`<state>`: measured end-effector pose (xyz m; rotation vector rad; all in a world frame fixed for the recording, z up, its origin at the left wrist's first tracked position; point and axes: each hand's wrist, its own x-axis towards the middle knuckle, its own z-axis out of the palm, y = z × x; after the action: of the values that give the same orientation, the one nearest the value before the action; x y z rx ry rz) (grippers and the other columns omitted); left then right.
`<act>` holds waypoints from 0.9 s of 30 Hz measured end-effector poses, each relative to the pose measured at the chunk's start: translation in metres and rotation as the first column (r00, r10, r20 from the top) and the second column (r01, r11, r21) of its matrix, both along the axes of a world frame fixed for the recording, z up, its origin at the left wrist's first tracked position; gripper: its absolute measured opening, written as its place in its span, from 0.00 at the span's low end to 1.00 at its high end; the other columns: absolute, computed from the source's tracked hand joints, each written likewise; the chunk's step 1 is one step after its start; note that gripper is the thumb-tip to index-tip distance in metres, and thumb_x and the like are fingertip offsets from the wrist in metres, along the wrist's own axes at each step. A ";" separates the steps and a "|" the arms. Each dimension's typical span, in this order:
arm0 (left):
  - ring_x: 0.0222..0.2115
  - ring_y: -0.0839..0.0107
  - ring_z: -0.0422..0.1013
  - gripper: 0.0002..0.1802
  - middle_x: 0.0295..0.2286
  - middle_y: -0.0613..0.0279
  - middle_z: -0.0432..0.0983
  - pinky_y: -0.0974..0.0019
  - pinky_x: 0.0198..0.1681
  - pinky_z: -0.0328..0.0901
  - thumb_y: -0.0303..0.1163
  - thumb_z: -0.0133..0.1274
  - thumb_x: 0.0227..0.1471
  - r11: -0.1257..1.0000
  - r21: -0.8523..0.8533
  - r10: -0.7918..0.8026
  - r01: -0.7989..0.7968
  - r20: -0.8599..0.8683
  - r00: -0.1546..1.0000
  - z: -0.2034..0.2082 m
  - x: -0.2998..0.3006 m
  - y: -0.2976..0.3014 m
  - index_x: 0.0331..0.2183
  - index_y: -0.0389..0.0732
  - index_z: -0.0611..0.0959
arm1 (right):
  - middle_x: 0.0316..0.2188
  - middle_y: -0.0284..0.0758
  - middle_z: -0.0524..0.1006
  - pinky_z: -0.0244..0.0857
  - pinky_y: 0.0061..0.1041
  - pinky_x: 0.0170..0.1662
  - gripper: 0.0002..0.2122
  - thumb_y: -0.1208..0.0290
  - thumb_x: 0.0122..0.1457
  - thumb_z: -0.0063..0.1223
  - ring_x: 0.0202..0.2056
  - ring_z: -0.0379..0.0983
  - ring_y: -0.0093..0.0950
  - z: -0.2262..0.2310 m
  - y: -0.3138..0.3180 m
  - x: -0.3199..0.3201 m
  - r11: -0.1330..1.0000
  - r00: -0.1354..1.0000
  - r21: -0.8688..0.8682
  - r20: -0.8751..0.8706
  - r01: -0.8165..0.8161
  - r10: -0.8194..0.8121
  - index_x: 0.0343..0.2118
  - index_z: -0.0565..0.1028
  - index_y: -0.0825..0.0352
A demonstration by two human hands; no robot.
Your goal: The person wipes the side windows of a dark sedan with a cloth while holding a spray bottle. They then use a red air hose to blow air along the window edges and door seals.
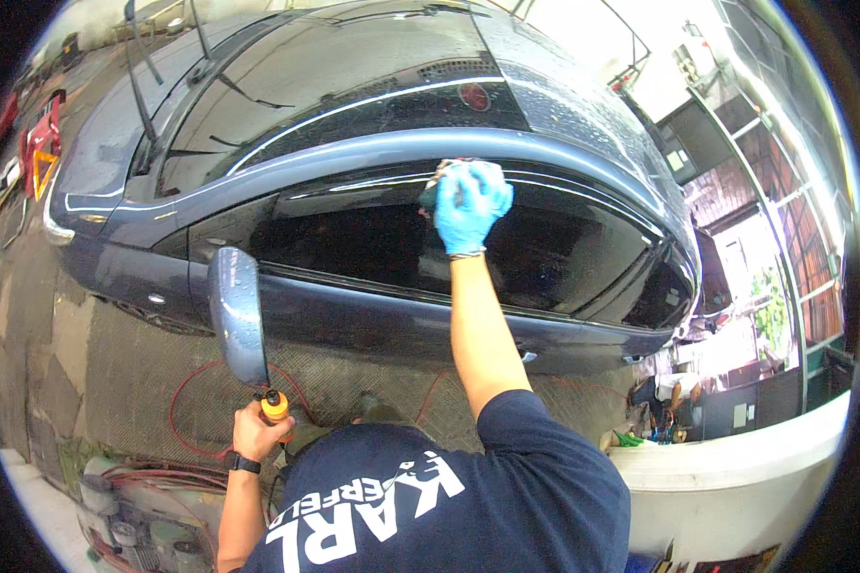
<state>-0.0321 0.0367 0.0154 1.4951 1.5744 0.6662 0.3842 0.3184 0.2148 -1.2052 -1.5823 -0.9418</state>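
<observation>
R hand (pixel 473 215) w/ blue glove (pixel 464 229) bends round dark pad (pixel 429 199) at window (pixel 354 229); L hand (pixel 255 432) wraps yellow tool (pixel 275 407), side mirror (pixel 236 310) btwn it & car (pixel 143 272).

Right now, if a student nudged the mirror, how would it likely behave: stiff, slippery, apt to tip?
The mirror would probably feel stiff, since its rounded shell looks hard and smooth. It may be slippery, as droplets dot its surface. It might pivot rather than tip over, since it juts from the side of the car.
</observation>
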 end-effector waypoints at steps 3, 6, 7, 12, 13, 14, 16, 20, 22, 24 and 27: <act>0.29 0.57 0.83 0.24 0.28 0.48 0.85 0.59 0.36 0.76 0.41 0.74 0.37 0.999 -0.023 -0.021 0.022 0.065 0.998 0.000 0.014 0.000 0.32 0.32 0.86 | 0.40 0.30 0.76 0.59 0.39 0.47 0.05 0.67 0.52 0.65 0.46 0.73 0.33 0.019 -0.006 0.078 0.996 0.998 0.071 -0.036 0.052 -0.049 0.31 0.79 0.52; 0.29 0.58 0.83 0.24 0.28 0.49 0.85 0.59 0.36 0.76 0.40 0.74 0.38 0.997 -0.045 -0.067 0.068 0.023 0.998 -0.003 0.028 0.001 0.32 0.32 0.86 | 0.40 0.31 0.77 0.60 0.38 0.47 0.05 0.68 0.53 0.66 0.45 0.73 0.34 0.031 -0.015 0.160 0.985 0.991 0.128 -0.079 0.118 -0.109 0.32 0.80 0.54; 0.30 0.58 0.83 0.24 0.28 0.49 0.85 0.59 0.36 0.75 0.40 0.74 0.38 0.996 -0.039 -0.076 0.076 -0.002 0.997 -0.005 0.033 0.000 0.32 0.32 0.85 | 0.41 0.32 0.77 0.61 0.38 0.48 0.06 0.68 0.53 0.66 0.46 0.72 0.36 0.032 -0.019 0.190 0.986 0.989 0.117 -0.104 0.119 -0.107 0.33 0.81 0.56; 0.32 0.55 0.83 0.23 0.29 0.48 0.85 0.57 0.38 0.75 0.38 0.74 0.38 0.997 -0.010 -0.077 0.076 -0.056 0.995 -0.009 0.070 -0.003 0.34 0.33 0.85 | 0.43 0.34 0.78 0.62 0.39 0.54 0.06 0.70 0.54 0.67 0.49 0.72 0.38 0.045 -0.040 0.323 0.983 0.974 0.170 -0.226 0.073 -0.034 0.35 0.82 0.59; 0.32 0.56 0.83 0.23 0.29 0.48 0.85 0.57 0.38 0.75 0.37 0.74 0.38 0.998 0.021 -0.065 0.067 -0.074 0.995 -0.012 0.077 -0.006 0.34 0.32 0.85 | 0.42 0.34 0.78 0.62 0.38 0.53 0.06 0.71 0.55 0.67 0.47 0.73 0.37 0.053 -0.041 0.336 0.984 0.969 0.155 -0.244 0.085 -0.046 0.34 0.81 0.59; 0.31 0.56 0.83 0.23 0.29 0.48 0.85 0.57 0.38 0.75 0.37 0.73 0.38 0.996 0.051 -0.067 0.072 -0.087 0.994 -0.013 0.087 -0.005 0.34 0.32 0.84 | 0.40 0.34 0.79 0.63 0.37 0.52 0.05 0.70 0.55 0.66 0.46 0.74 0.36 0.061 -0.046 0.356 0.987 0.972 0.151 -0.235 0.062 -0.026 0.34 0.81 0.59; 0.30 0.60 0.82 0.22 0.29 0.51 0.85 0.59 0.37 0.74 0.35 0.73 0.38 0.999 0.023 -0.047 0.048 -0.016 0.999 -0.001 0.115 -0.007 0.33 0.31 0.84 | 0.39 0.34 0.79 0.63 0.38 0.51 0.05 0.71 0.54 0.66 0.45 0.74 0.36 0.064 -0.056 0.404 0.965 0.969 0.213 -0.221 0.155 -0.107 0.33 0.80 0.59; 0.29 0.70 0.80 0.18 0.28 0.58 0.84 0.63 0.36 0.73 0.29 0.71 0.39 0.997 0.002 -0.082 0.082 0.030 0.996 0.016 0.171 -0.008 0.33 0.32 0.83 | 0.40 0.34 0.79 0.62 0.38 0.47 0.04 0.69 0.56 0.64 0.43 0.74 0.37 0.069 -0.086 0.491 0.948 0.951 0.192 -0.226 0.254 -0.209 0.34 0.80 0.58; 0.28 0.70 0.80 0.17 0.27 0.58 0.84 0.63 0.36 0.73 0.29 0.71 0.39 0.997 0.004 -0.072 0.072 0.072 0.995 0.017 0.198 -0.006 0.32 0.32 0.83 | 0.39 0.34 0.79 0.61 0.39 0.47 0.04 0.69 0.56 0.63 0.42 0.74 0.38 0.076 -0.101 0.526 0.925 0.935 0.212 -0.235 0.316 -0.266 0.33 0.80 0.58; 0.28 0.70 0.80 0.17 0.27 0.58 0.84 0.63 0.36 0.73 0.29 0.71 0.39 0.997 0.016 -0.074 0.073 0.083 0.994 0.018 0.226 -0.002 0.32 0.32 0.83 | 0.43 0.32 0.80 0.58 0.41 0.59 0.06 0.64 0.61 0.59 0.48 0.75 0.36 0.079 -0.116 0.553 0.898 0.870 0.093 -0.308 0.431 -0.386 0.34 0.81 0.58; 0.27 0.69 0.80 0.17 0.26 0.58 0.84 0.63 0.35 0.73 0.29 0.71 0.39 0.994 0.029 -0.103 0.101 0.054 0.993 0.023 0.262 -0.003 0.31 0.32 0.83 | 0.48 0.35 0.80 0.53 0.44 0.64 0.11 0.61 0.66 0.51 0.55 0.72 0.38 0.070 -0.131 0.576 0.891 0.797 0.041 -0.466 0.453 -0.384 0.41 0.82 0.59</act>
<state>0.2297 0.0338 0.0385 1.5523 1.4419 0.6668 0.9603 0.1875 0.2844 -1.5689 -0.8723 -0.9489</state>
